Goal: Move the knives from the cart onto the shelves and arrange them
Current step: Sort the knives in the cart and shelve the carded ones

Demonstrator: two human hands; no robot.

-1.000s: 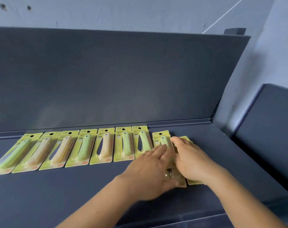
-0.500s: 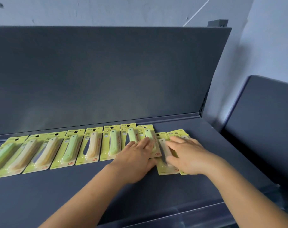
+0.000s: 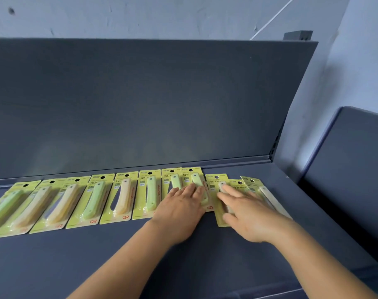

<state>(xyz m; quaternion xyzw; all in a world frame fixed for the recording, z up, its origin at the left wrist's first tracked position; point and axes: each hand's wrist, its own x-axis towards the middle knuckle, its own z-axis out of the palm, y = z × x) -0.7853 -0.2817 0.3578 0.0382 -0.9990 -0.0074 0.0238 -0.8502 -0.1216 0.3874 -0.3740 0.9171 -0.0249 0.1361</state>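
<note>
Pressing flat, straight fingers: left hand (image 3: 181, 209), right hand (image 3: 251, 219), on perhaps eleven packaged knives (image 3: 124, 198).

1. The left hand (image 3: 181, 209) covers the lower halves of two green knife packs (image 3: 195, 180) at 12 o'clock of it.
2. The right hand (image 3: 247, 214) hides most of three packs (image 3: 215, 184); how they overlap cannot be told.
3. The leftmost pack (image 3: 2, 209), at 9 o'clock, is cut by the frame edge.
4. Small print on every card is unreadable.
5. Both forearms run off the bottom edge.
</note>
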